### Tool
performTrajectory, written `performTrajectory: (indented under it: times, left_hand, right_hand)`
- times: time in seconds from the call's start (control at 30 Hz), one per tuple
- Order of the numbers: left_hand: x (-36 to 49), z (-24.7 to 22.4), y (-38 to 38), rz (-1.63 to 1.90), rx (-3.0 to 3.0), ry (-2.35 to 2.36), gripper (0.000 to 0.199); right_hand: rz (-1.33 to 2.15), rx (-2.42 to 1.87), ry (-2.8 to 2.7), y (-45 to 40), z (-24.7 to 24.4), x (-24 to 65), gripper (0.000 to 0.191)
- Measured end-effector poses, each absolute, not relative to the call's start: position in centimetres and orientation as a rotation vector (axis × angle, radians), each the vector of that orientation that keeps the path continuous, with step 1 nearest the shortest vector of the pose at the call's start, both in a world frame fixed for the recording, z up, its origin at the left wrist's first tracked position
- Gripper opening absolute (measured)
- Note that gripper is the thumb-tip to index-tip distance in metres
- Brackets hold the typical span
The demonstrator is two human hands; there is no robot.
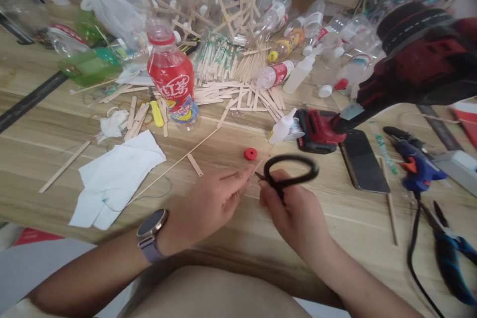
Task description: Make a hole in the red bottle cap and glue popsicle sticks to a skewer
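Observation:
My right hand point(296, 203) is closed around a pair of black-handled scissors point(309, 175), one loop sticking up above the fingers. The scissors' dark tip points left, close to my left fingertips. With its fingers pinched together, my left hand point(219, 196) wears a watch at the wrist. A thin pale sliver shows by those fingertips, too small and blurred to name. Just beyond the hands lies a red bottle cap point(251, 153) with a dark spot in its middle. A short craft stick point(195, 165) with a small hole touches the left hand's outline.
An iced tea bottle point(173, 79) stands upright at back left. White tissue point(119, 179) and a long thin skewer point(175, 164) lie left. A red-black power tool point(324, 129), a phone point(364, 161), a blue glue gun point(419, 164) and pliers point(452, 253) occupy the right. Craft sticks and bottles crowd the back.

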State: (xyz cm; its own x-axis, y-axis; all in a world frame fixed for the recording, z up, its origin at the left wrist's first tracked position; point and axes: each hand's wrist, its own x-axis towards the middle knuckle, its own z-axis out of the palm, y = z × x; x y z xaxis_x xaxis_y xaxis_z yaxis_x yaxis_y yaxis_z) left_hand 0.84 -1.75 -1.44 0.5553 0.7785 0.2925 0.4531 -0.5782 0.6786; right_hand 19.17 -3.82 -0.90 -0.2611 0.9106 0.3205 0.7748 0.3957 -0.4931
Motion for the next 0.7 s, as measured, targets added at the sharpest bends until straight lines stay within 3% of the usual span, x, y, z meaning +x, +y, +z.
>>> performTrajectory:
  times: [0.07, 0.13, 0.2, 0.3, 0.37, 0.5, 0.57, 0.7]
  left_hand:
    - [0.8, -1.2, -1.5, 0.754, 2.16, 0.979, 0.035]
    - [0.8, -1.2, -1.4, 0.748, 2.151, 0.981, 0.034]
    - [0.8, -1.4, -1.6, 0.788, 2.244, 0.987, 0.035]
    - [0.9, -1.8, -2.0, 0.825, 2.439, 1.001, 0.038]
    - [0.9, -1.9, -2.1, 0.821, 2.484, 1.006, 0.039]
    - [1.0, -1.6, -1.7, 0.794, 2.34, 0.993, 0.032]
    - [1.0, -1.5, -1.6, 0.779, 2.309, 0.998, 0.031]
    - [1.0, -1.8, -2.0, 0.757, 2.482, 1.032, 0.036]
  right_hand:
    - [-0.133, -1.317, -2.211, -3.7, -1.3, 19.4, 0.021]
    - [-0.34, -1.243, -2.255, -3.5, -1.6, 19.5, 0.021]
    - [-0.14, -1.31, -2.205, -3.6, -1.5, 19.4, 0.019]
    - [0.553, -1.448, -2.043, -3.8, -0.9, 19.1, 0.022]
    - [0.66, -1.481, -2.015, -3.9, -0.8, 19.1, 0.024]
    - [-0.124, -1.323, -2.216, -3.7, -1.5, 19.4, 0.02]
    - [-0.229, -1.289, -2.231, -3.6, -1.8, 19.5, 0.021]
    - [0.521, -1.501, -2.048, -3.7, -1.2, 19.2, 0.026]
